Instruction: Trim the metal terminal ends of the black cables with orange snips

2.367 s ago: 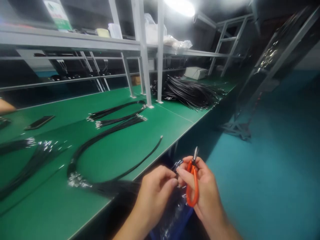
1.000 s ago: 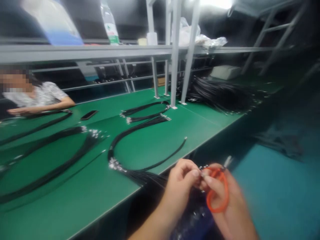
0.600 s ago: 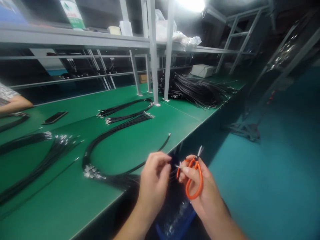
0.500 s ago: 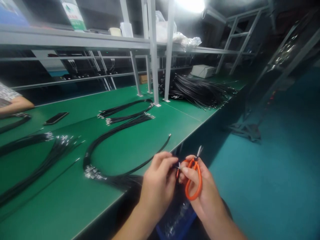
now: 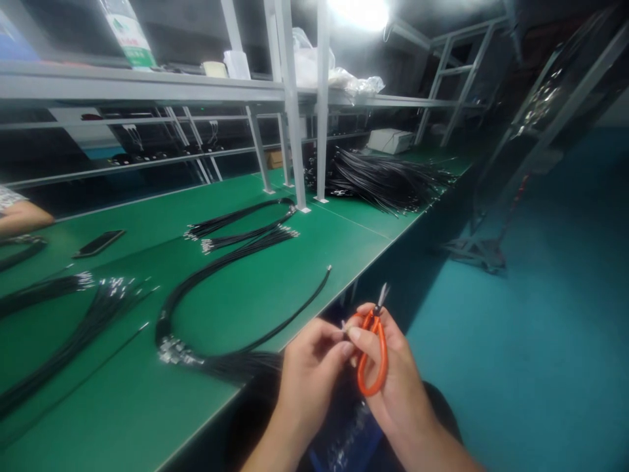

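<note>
My right hand (image 5: pixel 400 377) is closed around orange-handled scissors (image 5: pixel 384 360), whose blades point up and away from me. Its thumb and fingertip also pinch at a small pale cable end (image 5: pixel 344 326). My left hand (image 5: pixel 307 377) meets it there, thumb and fingers pressed together on the same cable. Both hands are just off the table's front edge. Beside my left hand, a bundle of black cables (image 5: pixel 236 364) runs over that edge; its taped, silvery connector cluster (image 5: pixel 177 352) lies on the green table (image 5: pixel 255 295). The fingers partly hide what is pinched.
More black cable bundles (image 5: pixel 73 347) lie at the left, near a phone (image 5: pixel 99 243) and another person's arm (image 5: pixel 24 218). A large cable pile (image 5: pixel 388 180) lies behind the shelf posts (image 5: pixel 322 131). Below my hands is a blue container (image 5: pixel 361 452) with small clear bits.
My left hand's fingers have shifted, and its thumb now shows against the right hand's fingertips. The scissors stay in my right hand. The whole view has shifted slightly.
</note>
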Action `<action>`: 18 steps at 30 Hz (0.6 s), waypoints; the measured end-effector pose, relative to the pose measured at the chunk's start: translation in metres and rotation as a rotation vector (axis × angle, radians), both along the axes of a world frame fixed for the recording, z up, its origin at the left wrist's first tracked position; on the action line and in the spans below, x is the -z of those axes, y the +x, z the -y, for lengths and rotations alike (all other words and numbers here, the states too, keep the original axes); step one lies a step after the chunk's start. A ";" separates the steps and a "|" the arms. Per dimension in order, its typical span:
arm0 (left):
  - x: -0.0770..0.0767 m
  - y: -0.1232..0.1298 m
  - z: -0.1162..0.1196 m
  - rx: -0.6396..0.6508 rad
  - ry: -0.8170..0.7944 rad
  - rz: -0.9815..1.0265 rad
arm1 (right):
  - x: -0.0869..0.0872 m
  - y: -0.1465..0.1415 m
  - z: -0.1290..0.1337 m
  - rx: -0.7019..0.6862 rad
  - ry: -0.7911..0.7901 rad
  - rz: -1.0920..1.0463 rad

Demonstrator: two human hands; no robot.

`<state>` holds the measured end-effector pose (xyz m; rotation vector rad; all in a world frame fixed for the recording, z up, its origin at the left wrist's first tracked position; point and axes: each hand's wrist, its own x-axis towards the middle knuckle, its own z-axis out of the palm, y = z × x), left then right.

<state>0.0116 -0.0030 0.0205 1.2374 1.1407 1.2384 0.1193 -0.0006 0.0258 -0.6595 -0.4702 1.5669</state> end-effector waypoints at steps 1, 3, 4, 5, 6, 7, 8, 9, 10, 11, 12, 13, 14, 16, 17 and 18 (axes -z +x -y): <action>0.001 0.001 -0.001 -0.002 -0.020 0.027 | 0.000 0.001 -0.001 -0.003 0.004 0.010; 0.000 0.001 -0.002 0.015 -0.059 0.050 | -0.001 0.004 -0.005 0.015 0.021 0.060; -0.001 0.001 -0.002 0.022 -0.070 0.053 | -0.002 0.005 -0.007 0.027 0.036 0.094; -0.002 0.001 -0.002 0.027 -0.074 0.051 | -0.004 0.006 -0.008 0.033 0.053 0.128; -0.004 0.001 -0.001 0.031 -0.074 0.050 | -0.005 0.006 -0.010 0.032 0.072 0.155; -0.005 0.000 -0.001 0.031 -0.074 0.051 | -0.006 0.006 -0.011 0.024 0.086 0.172; -0.007 0.000 0.000 0.027 -0.074 0.058 | -0.007 0.006 -0.011 0.014 0.090 0.176; -0.008 0.000 0.000 0.023 -0.077 0.069 | -0.007 0.005 -0.011 0.007 0.086 0.173; -0.008 0.000 0.001 0.021 -0.081 0.083 | -0.006 0.004 -0.011 0.002 0.076 0.167; -0.008 -0.001 0.000 0.022 -0.083 0.099 | -0.005 0.004 -0.010 -0.005 0.067 0.163; -0.007 -0.001 0.000 0.023 -0.084 0.115 | -0.002 0.004 -0.009 -0.013 0.063 0.167; -0.006 -0.002 -0.001 0.022 -0.083 0.130 | 0.000 0.005 -0.008 -0.012 0.068 0.188; -0.004 -0.003 -0.001 0.020 -0.085 0.141 | 0.003 0.007 -0.006 0.011 0.084 0.230; -0.001 -0.005 -0.003 0.012 -0.094 0.151 | 0.007 0.010 -0.004 0.112 0.137 0.376; 0.000 -0.006 -0.003 0.008 -0.099 0.148 | 0.007 0.013 -0.002 0.168 0.170 0.468; 0.000 -0.007 -0.003 0.007 -0.102 0.143 | 0.008 0.015 -0.002 0.208 0.207 0.561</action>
